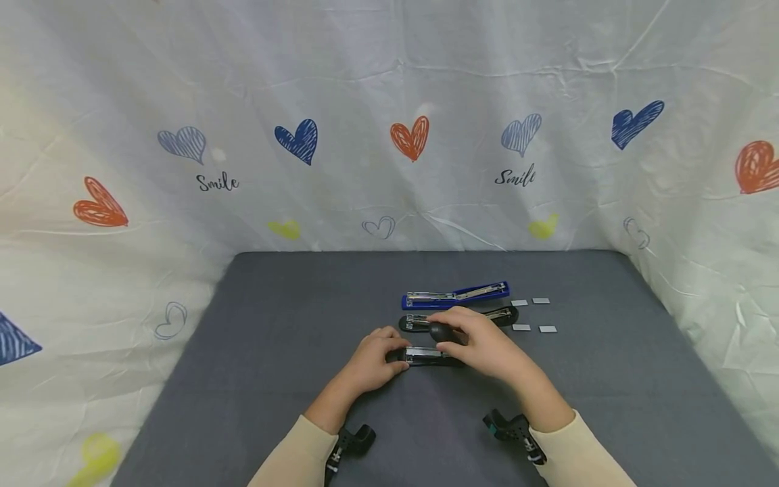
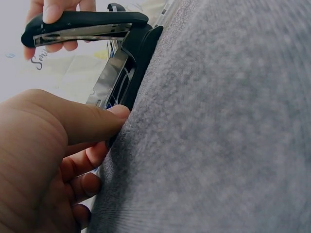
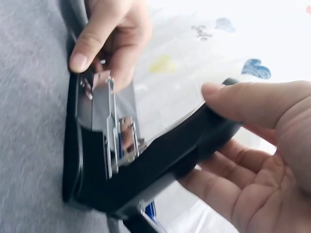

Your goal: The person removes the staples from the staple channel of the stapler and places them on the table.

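Note:
Nearest me on the table lies a black stapler (image 1: 426,358), spread open, its metal staple channel showing. My left hand (image 1: 372,360) pinches the left end of its base between thumb and fingers. The thumb (image 2: 104,119) lies along the base's side in the left wrist view. With my right hand (image 1: 485,343) I grip the stapler's top arm (image 3: 187,138), which is raised at an angle from the base. Just beyond, a second black stapler (image 1: 416,323) lies opened, partly hidden by my right hand. Behind that is a blue stapler (image 1: 428,302), also opened out flat.
Several small pale staple-like strips (image 1: 521,327) lie right of the staplers. The dark grey tabletop (image 1: 292,304) extends around them. A white cloth (image 1: 347,196) printed with hearts hangs behind and at both sides. Wrist cameras (image 1: 359,441) are strapped at both sleeves.

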